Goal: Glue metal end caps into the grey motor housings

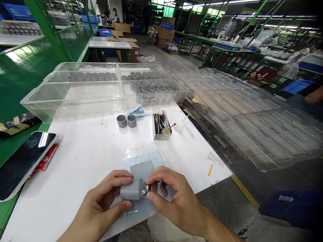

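At the far left, a smartphone (26,164) is lying beside a red packet (45,160), both partly on the edge of the white surface (75,178). Moving right, the left hand (99,205) is wrapping around a grey cylindrical housing (132,190), which is lying on its side just above a pale blue mat (143,164), near the front of the surface. The right hand (176,198) is closing in from the other side, its fingertips (150,196) pinching at the housing's metal end (145,189), so the hands are together and clamped on the one piece (the small parts at that end are too hidden to make out). The work in hand appears to be fine fitting at that end, which seems to call for a steady left-hand hold while the right fingers stay precise. Farther back, two short grey sleeves (127,121) are standing near a blue cloth (137,112) and a clear box of slender tools (161,124). Behind them, a clear tray (75,97) is holding more grey sleeves, while stacked clear trays (252,121) are sitting off to the right.
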Motion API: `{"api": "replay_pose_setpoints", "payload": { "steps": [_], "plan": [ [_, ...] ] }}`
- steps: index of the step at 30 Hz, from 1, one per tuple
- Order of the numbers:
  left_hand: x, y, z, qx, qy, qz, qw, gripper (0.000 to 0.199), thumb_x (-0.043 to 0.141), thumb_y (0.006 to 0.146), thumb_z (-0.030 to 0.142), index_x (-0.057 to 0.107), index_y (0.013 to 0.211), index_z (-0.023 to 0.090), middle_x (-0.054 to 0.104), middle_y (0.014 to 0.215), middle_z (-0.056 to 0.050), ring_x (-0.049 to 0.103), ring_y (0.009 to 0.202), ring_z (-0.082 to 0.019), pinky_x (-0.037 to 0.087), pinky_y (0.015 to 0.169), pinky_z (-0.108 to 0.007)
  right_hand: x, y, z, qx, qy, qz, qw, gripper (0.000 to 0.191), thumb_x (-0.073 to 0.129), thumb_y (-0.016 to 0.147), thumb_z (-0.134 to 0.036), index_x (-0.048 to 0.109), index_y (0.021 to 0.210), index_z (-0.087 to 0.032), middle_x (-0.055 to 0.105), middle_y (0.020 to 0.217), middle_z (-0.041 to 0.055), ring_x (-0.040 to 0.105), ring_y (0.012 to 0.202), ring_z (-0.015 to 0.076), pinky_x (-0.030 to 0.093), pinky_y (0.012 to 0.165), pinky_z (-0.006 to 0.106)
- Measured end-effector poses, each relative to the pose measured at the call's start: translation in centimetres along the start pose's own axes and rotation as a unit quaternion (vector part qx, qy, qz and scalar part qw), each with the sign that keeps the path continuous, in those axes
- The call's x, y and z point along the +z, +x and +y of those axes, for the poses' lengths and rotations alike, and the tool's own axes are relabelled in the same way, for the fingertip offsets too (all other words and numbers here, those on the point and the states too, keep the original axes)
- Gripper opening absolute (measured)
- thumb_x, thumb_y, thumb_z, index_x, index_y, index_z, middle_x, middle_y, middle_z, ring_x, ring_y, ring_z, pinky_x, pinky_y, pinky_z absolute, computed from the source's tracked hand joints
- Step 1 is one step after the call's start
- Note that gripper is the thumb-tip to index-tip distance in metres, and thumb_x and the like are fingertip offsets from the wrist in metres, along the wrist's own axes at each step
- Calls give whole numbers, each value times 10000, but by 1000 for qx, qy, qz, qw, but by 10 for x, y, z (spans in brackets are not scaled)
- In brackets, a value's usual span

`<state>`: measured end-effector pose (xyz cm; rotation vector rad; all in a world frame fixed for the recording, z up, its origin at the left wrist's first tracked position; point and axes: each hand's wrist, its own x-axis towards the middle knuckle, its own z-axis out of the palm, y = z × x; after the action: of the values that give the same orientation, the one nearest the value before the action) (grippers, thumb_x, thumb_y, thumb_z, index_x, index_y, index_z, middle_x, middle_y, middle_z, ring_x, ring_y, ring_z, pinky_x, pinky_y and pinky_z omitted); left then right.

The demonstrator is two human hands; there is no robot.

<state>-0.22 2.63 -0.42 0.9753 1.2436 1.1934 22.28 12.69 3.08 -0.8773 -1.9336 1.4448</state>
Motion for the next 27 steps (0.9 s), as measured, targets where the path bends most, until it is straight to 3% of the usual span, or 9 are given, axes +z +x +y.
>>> {"api": "replay_pose_setpoints", "payload": {
  "steps": [16, 27],
  "plan": [
    [1, 1, 1, -1, 0, 7, 1000, 279, 823, 883, 261, 795, 1131, 386, 628, 1345, -40, 667, 1237, -235, 580, 949, -213, 2, 0, -2, 5, 8, 13, 1000, 186, 716, 813, -134, 750, 974, -220, 718, 901, 8, 636, 760, 141, 502, 647, 257],
    [3, 0, -1, 26, 9, 39, 999, 310, 875, 815, 217, 841, 1088, 359, 769, 1314, -54, 724, 1225, -249, 618, 940, -238, -2, 3, 0, -29, -9, 5, 1000, 211, 727, 830, -123, 770, 1017, -211, 741, 934, 26, 622, 731, 135, 543, 684, 261]
  ]
}}
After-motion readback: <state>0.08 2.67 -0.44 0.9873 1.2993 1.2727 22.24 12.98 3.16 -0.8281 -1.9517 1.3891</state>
